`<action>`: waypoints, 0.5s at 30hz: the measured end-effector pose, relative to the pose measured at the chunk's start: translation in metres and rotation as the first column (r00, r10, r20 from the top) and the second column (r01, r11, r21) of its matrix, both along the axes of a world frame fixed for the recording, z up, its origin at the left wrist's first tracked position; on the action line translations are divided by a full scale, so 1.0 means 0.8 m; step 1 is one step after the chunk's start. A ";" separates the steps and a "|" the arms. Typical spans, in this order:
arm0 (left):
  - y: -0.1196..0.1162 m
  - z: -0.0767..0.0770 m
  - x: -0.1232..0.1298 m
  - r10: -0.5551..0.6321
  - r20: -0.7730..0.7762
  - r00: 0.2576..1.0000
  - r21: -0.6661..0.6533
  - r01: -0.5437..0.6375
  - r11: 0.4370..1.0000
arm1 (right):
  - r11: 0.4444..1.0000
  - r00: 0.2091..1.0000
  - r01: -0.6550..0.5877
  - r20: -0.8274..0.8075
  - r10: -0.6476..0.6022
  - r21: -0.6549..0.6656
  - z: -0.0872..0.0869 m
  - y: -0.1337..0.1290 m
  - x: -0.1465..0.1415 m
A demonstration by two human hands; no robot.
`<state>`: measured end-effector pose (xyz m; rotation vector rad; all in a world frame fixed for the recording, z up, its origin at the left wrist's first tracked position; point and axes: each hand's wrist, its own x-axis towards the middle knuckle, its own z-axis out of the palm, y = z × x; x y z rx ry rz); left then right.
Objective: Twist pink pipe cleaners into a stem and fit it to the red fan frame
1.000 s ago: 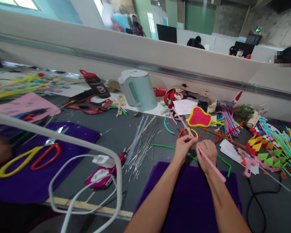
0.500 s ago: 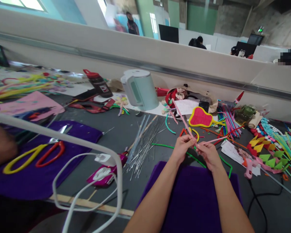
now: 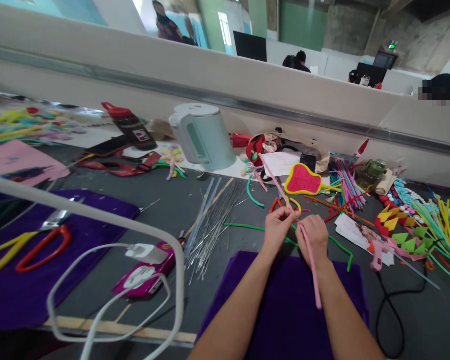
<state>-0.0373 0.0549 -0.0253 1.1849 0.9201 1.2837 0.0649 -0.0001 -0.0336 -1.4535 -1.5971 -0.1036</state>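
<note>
A fuzzy pink pipe cleaner [image 3: 312, 265] is pinched in both of my hands above the dark table. One length of it slants up and away from my left hand [image 3: 280, 227]; the other end hangs back over my right wrist. My right hand [image 3: 314, 236] is curled closed close beside the left, its fingertips partly hidden. Under my forearms lies a folded purple cloth [image 3: 285, 305]. A bent green pipe cleaner [image 3: 245, 226] runs behind my hands. Just beyond them, red and yellow pieces are partly covered by my fingers.
A white cable [image 3: 180, 280] loops across the left foreground near a magenta box [image 3: 146, 280]. Scissors [image 3: 47, 250] lie on another purple cloth. Bare wires [image 3: 213, 235], a kettle [image 3: 206, 137], a yellow-edged red shape [image 3: 303, 180] and a pink glue gun [image 3: 377, 255] surround my hands.
My right hand has turned over and closed; its end of the pink pipe cleaner swung from pointing right to hanging toward me. The view shifted slightly, and another person's hand left the left edge.
</note>
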 end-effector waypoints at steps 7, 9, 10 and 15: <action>0.005 0.004 -0.013 -0.103 0.099 0.990 -0.039 0.108 0.993 | 0.910 0.686 -0.376 -0.712 0.148 -0.173 0.003 0.006 0.001; 0.004 0.006 -0.016 -0.164 0.156 0.974 -0.052 0.174 0.983 | 0.816 0.420 -0.556 -0.901 0.110 -0.159 0.004 0.007 0.003; 0.004 0.006 -0.018 -0.198 0.184 0.963 -0.061 0.212 0.975 | 0.773 0.309 -0.619 -0.948 0.078 -0.138 0.005 0.007 0.003; 0.001 0.005 -0.017 -0.258 0.240 0.936 -0.115 0.291 0.950 | 0.786 0.241 -0.616 -0.962 0.127 -0.051 0.006 0.004 -0.006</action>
